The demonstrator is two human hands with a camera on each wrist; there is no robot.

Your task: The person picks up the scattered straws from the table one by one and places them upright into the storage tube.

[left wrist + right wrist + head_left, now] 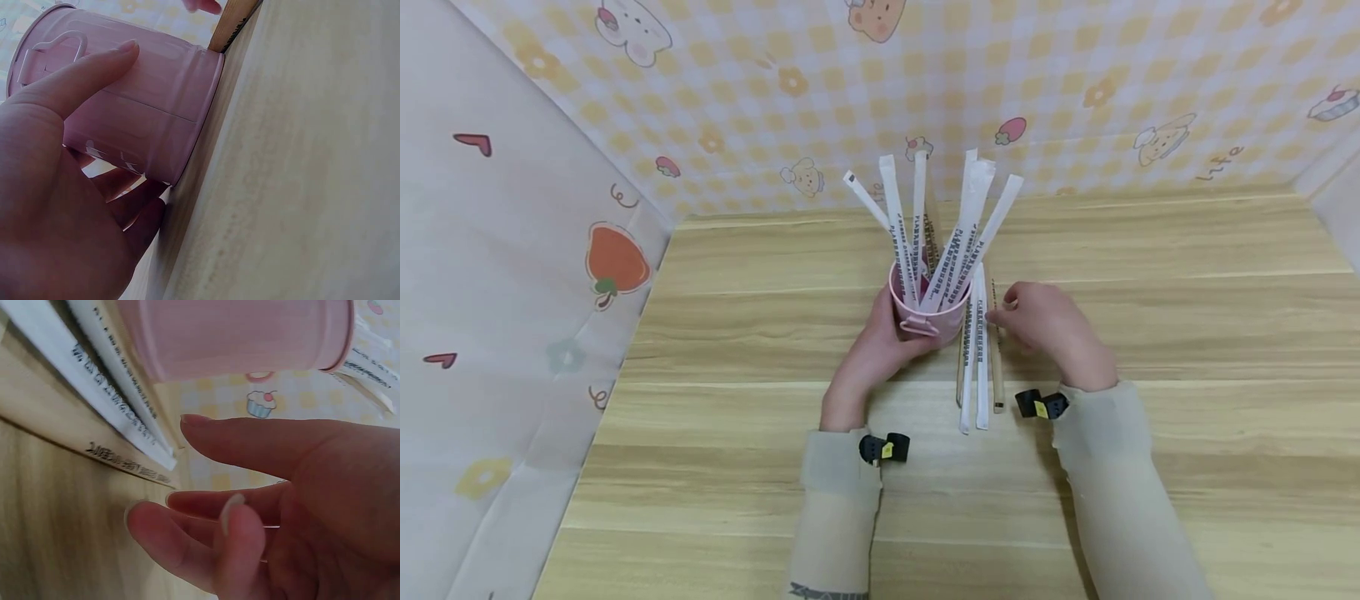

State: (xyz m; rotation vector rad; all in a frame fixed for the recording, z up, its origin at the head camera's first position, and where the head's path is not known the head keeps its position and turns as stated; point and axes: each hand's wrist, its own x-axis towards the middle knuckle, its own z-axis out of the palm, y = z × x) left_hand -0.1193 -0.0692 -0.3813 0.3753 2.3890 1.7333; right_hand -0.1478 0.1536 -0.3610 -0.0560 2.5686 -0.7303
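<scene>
My left hand (883,340) wraps round a small pink metal bucket (134,94), thumb on its near side by a wire handle. Several paper-wrapped straws (951,262) stand fanned out in the bucket, mostly white with black print. To its right, more wrapped straws (982,367), white and brown, lie side by side on the table. Beside their far ends is my right hand (1048,321), fingers bent and thumb apart from them. The right wrist view shows nothing held between the thumb and fingers, with a brown-wrapped straw (128,464) close to the fingertips.
The wooden table (737,467) spreads round both hands. Behind it rises a yellow-checked backdrop (737,108) with cartoon prints, and a white printed sheet (512,275) hangs at the left. Both wrists carry black straps with small devices (883,450).
</scene>
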